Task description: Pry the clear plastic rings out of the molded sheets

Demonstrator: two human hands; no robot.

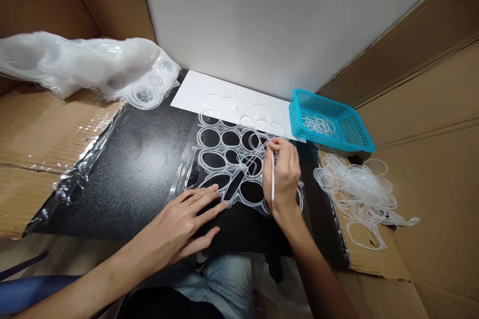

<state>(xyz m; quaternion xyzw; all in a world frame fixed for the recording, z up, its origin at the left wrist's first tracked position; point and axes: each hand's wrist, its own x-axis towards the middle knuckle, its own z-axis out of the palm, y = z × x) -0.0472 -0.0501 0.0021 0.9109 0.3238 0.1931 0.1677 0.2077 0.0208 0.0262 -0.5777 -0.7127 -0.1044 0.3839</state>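
A translucent plastic sheet (233, 169) with rows of round openings and ring outlines lies on the black tabletop, its far part over a white paper sheet. My left hand (187, 222) rests with spread fingers, its fingertips touching the near left corner of the plastic sheet. Over the right half of the sheet, my right hand (282, 172) is closed around a slim white stick-like tool (273, 182). A thin strand or tool tip reaches from those fingers toward the middle openings; I cannot tell which it is.
A blue plastic basket (337, 142) holding thin white rings stands at the back right. Tangled translucent ring scraps (361, 189) lie on cardboard to the right. Bagged clear ringed sheets (112, 67) are heaped at the left. White paper (190, 92) lies along the back wall.
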